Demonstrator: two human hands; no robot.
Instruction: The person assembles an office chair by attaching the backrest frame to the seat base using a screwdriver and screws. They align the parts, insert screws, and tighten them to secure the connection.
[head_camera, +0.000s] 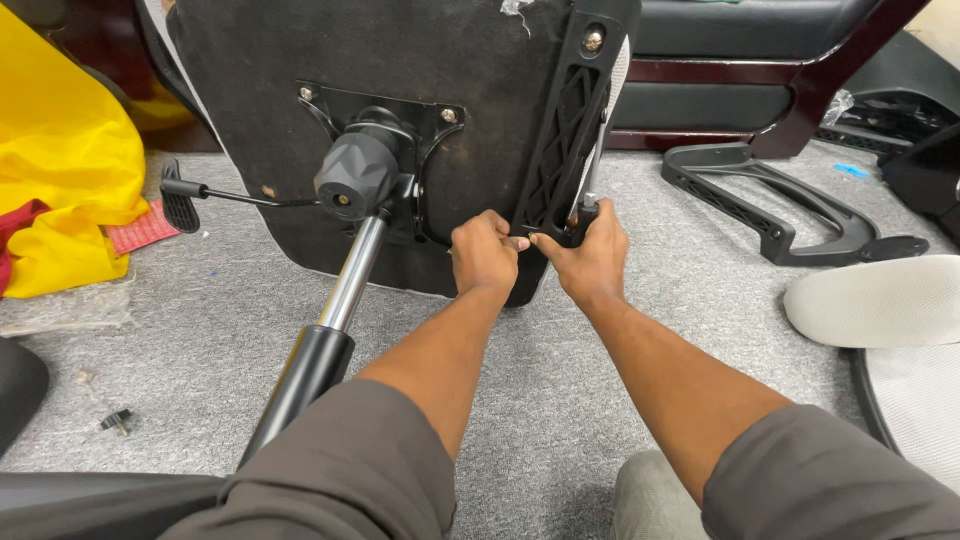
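Observation:
An upturned office chair seat (300, 60) with a black fabric underside stands on the carpet, its metal mechanism plate (440, 125) and chrome gas cylinder (350, 275) pointing toward me. A black plastic armrest bracket (570, 120) lies against the seat's right edge, with a bolt (593, 40) near its top. My left hand (483, 255) pinches a small fastener at the bracket's lower end. My right hand (592, 255) grips a screwdriver (590, 195) and the bracket's bottom; the tool's shaft runs up along the bracket.
A second black armrest frame (770, 200) lies on the grey carpet at right, beside a white cushioned pad (875, 300). Yellow cloth (60, 170) is heaped at left. A loose screw (117, 420) rests at lower left. A dark sofa base (740, 90) is behind.

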